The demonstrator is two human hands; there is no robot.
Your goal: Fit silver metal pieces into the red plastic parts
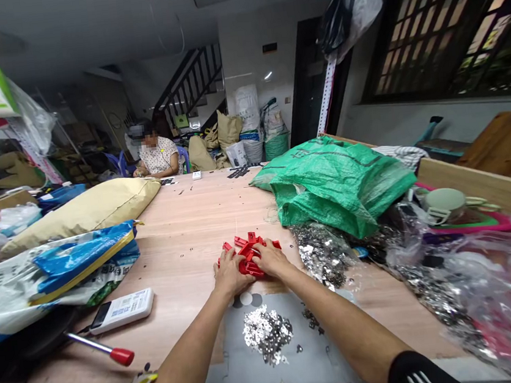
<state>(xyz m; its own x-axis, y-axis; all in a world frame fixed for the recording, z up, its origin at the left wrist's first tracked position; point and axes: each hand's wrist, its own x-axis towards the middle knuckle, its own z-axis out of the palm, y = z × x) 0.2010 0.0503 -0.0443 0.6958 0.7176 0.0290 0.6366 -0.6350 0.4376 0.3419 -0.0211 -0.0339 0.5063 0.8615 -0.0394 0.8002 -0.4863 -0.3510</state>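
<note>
A small heap of red plastic pieces [248,255] lies on the wooden table in front of me. My left hand [230,273] rests against its left side, fingers bent over the pieces. On the other side, my right hand [268,257] curls over the heap's right edge. The fingertips of both hands are partly hidden among the red parts, so a firm hold on any single piece cannot be made out. Nearer to me, shiny small metal pieces [267,333] are piled on a grey sheet [238,365], between my forearms.
A green woven sack [328,177] and more metal pieces [322,254] lie to the right. At left are a white device [124,310], a red-tipped lever [121,355] and a blue-white bag [83,260]. Another person [156,153] sits at the far end.
</note>
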